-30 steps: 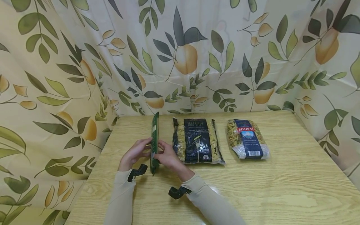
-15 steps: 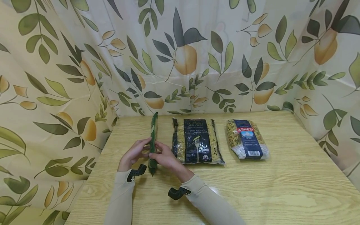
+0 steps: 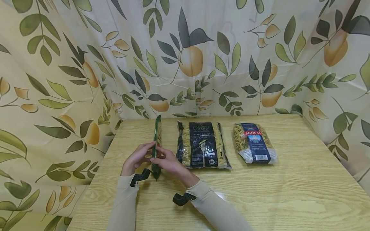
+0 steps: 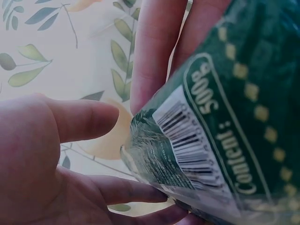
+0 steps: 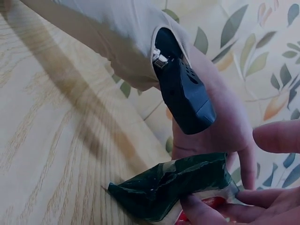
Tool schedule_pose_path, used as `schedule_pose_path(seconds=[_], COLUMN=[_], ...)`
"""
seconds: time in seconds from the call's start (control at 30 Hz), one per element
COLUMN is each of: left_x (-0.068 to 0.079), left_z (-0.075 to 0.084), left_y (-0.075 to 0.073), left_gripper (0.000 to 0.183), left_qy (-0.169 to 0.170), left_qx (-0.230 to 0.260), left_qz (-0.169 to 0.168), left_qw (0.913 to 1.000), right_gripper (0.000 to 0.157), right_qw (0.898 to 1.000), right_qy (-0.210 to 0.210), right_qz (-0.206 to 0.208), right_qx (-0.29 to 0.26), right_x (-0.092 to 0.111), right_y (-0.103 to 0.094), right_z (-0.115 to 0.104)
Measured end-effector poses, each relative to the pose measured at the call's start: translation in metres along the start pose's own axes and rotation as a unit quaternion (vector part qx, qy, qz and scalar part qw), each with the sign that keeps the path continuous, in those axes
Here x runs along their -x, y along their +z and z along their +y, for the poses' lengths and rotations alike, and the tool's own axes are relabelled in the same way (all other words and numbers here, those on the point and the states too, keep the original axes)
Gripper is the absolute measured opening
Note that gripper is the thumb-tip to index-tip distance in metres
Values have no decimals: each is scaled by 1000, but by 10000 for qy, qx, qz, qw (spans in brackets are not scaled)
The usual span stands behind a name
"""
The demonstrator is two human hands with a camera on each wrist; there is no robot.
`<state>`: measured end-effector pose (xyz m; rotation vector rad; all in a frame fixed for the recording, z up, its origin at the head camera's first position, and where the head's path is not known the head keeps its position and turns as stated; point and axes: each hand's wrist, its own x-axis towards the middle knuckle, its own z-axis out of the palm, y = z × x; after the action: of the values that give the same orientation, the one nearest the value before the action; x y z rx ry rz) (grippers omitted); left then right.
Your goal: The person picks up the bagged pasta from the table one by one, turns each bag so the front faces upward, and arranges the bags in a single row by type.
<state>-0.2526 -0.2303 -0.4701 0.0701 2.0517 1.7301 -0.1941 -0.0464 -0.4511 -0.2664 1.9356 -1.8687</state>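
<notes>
A slim green packet (image 3: 157, 130) stands on edge between both hands over the left of the table. In the left wrist view, the packet (image 4: 187, 140) shows a barcode and the print "Content: 500g". My left hand (image 3: 140, 157) holds it from the left, fingers at its edge and thumb apart from it. From the right, my right hand (image 3: 169, 162) grips its near half, thumb across the near edge. Some red shows on the packet's right face in the right wrist view, where the green packet (image 5: 164, 187) is wrinkled at its end. Part of the packet is hidden by the fingers.
A large penne bag (image 3: 203, 144) with a black label lies right of the hands. Farther right lies an Agnesi pasta bag (image 3: 255, 142) with a blue label. A leaf-and-fruit patterned curtain (image 3: 190, 61) borders the wooden table (image 3: 289, 192) at the back and sides.
The green packet has shifted slightly left and turned, so its right face shows more and its left face less. My right hand has moved left with it; my left hand has hardly moved.
</notes>
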Motion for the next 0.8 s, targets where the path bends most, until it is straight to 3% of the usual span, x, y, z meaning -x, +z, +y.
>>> schedule_pose_path(seconds=[0.53,0.8], left_x=[-1,0], left_z=[-1,-1], left_y=[0,-2], left_gripper=[65,64], left_qy=[-131,-140], left_qx=[73,-136], left_qz=[17,197], left_qw=[9999,9996], right_gripper=[60,51], right_qw=[9992,9954], right_qy=[-217,-525], right_qz=[-341,-620], right_qx=[33,506], right_x=[-2,-2], right_y=[3,4], right_z=[4,6])
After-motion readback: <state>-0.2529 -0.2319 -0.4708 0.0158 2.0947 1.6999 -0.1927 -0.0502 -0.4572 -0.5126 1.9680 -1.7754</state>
